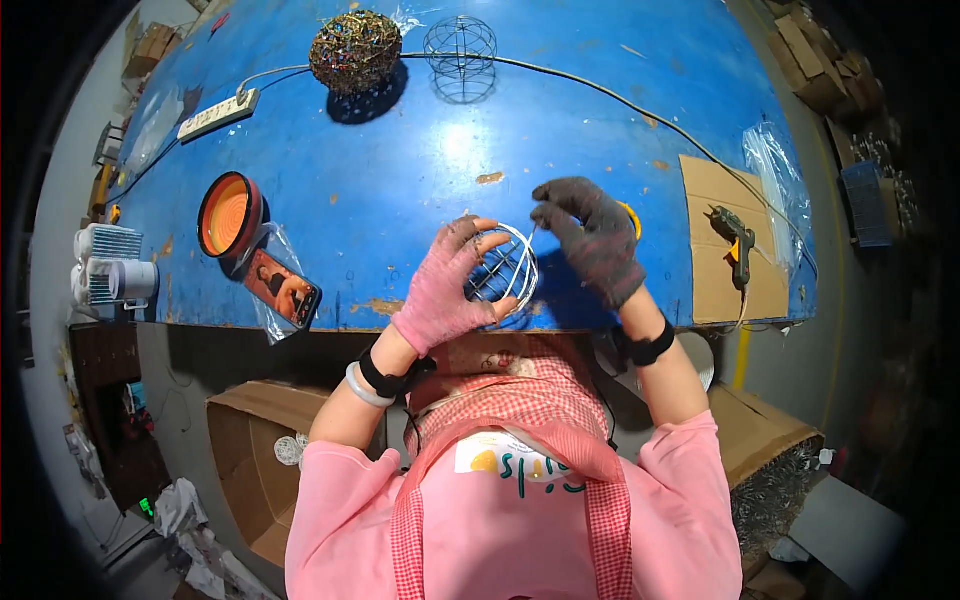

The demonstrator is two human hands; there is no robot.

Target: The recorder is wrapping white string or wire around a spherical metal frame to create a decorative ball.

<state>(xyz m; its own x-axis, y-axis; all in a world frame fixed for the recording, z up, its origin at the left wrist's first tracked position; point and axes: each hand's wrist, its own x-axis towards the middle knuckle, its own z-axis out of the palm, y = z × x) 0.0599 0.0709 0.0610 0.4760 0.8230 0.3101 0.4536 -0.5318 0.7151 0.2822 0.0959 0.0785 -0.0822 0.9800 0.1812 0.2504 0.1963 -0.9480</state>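
- A large blue bench (pixel 400 180) fills the upper half of the view, its paint chipped in places, seen from above by a person in a pink top and a red checked apron.
- An open cardboard box (pixel 250 450) sits on the floor below the bench edge, to the person's left.
- A flat sheet of cardboard (pixel 712 260) lies on the bench at the right, with a glue gun (pixel 737 240) resting on it and a clear plastic bag (pixel 775 170) just beyond.
- A finished ball wrapped in gold and multicoloured strands (pixel 356 50) stands at the far side of the bench; a bare wire ball frame (pixel 460 45) stands just to its right.
- An orange roll in a round holder (pixel 230 215) lies at the left, near a phone (pixel 283 287) inside a clear bag.
- A white power strip (pixel 218 115) lies far left, its cable running across the bench.
- The left hand (pixel 445 290), in a pink glove, is curled around a small white wire ball frame (pixel 503 268) near the bench's front edge, gripping it from the left.
- The right hand (pixel 592 240), in a dark glove, hovers at the frame's right with fingers bent, pinching at a thin wire at its top.
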